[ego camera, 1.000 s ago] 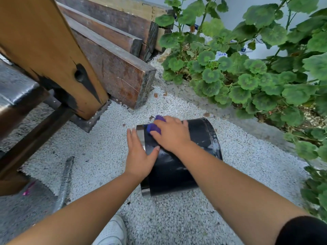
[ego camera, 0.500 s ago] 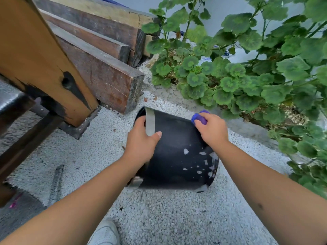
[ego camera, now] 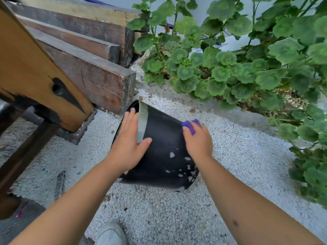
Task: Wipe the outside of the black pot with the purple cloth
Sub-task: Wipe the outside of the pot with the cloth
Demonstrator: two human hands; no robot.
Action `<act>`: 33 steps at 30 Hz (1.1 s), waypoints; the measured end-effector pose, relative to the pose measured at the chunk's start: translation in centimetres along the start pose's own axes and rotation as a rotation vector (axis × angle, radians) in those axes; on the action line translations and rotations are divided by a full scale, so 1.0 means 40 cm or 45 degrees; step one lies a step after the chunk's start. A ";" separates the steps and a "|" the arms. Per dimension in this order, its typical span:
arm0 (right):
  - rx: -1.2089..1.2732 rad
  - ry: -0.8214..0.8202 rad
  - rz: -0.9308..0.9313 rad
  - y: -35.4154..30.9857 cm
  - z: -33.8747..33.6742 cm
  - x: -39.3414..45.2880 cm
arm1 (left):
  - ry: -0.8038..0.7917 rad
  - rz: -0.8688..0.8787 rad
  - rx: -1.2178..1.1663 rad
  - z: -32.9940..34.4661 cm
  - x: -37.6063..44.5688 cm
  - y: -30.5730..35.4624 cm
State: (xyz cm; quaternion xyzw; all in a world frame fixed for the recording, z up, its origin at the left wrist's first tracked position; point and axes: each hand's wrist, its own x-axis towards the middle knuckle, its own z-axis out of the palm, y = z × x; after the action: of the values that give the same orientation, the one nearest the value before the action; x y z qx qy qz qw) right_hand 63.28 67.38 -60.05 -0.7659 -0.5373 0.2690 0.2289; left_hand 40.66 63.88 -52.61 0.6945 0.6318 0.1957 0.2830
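Observation:
The black pot [ego camera: 164, 152] lies tipped on its side on white gravel, its grey-banded rim toward the upper left and its base toward me at lower right. White flecks dot its wall near the base. My left hand [ego camera: 130, 144] grips the rim, fingers over the edge and thumb on the outer wall. My right hand [ego camera: 199, 140] presses the bunched purple cloth [ego camera: 191, 126] against the pot's upper right side; only a small part of the cloth shows past my fingers.
Stacked wooden beams [ego camera: 92, 75] lie just behind the pot's mouth, and a thick wooden post [ego camera: 33, 71] stands at left. Leafy green plants [ego camera: 238, 68] crowd the right and back. A concrete curb [ego camera: 238, 117] borders the gravel. My shoe [ego camera: 110, 234] is below.
The pot was turned so its rim swung from near left to the far left. My right hand with the cloth moved from the rim end to the pot's right side.

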 end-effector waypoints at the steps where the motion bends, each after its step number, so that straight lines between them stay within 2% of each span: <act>1: 0.023 -0.005 0.074 0.035 -0.009 0.002 | -0.005 0.049 0.037 0.013 -0.005 0.019; 4: 0.131 -0.015 0.193 0.093 -0.028 0.004 | -0.028 0.260 0.124 0.049 -0.011 0.088; 7: 0.255 0.007 0.260 0.107 -0.050 0.005 | -0.080 0.274 0.109 0.058 -0.009 0.122; 9: 0.324 0.098 0.251 0.084 -0.059 -0.004 | -0.081 0.269 0.095 0.051 -0.009 0.115; 11: 0.467 0.197 0.168 0.018 -0.055 -0.015 | -0.090 0.273 0.019 0.045 -0.013 0.100; 13: 0.575 0.192 0.024 -0.086 -0.042 -0.019 | -0.091 0.293 -0.033 0.043 -0.011 0.093; 16: 0.541 0.104 -0.305 -0.210 -0.010 -0.033 | -0.087 0.375 0.010 0.039 -0.003 0.097; 18: 0.469 0.068 -0.380 -0.222 0.011 -0.035 | -0.071 0.381 0.103 0.035 0.001 0.087; 24: 0.203 0.076 -0.116 -0.037 0.026 0.020 | -0.002 0.231 0.144 0.012 -0.020 0.026; 29: -0.009 0.071 0.080 0.096 0.004 0.040 | 0.019 0.198 0.171 0.015 -0.017 0.036; 33: 0.101 0.142 0.108 0.118 -0.037 0.040 | 0.024 0.187 0.030 0.018 -0.021 0.028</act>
State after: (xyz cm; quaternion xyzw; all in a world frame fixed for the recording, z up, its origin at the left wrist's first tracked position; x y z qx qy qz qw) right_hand 68.02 67.30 -62.23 -0.7919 -0.4799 0.2565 0.2770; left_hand 41.86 62.89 -52.36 0.7405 0.5840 0.2150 0.2538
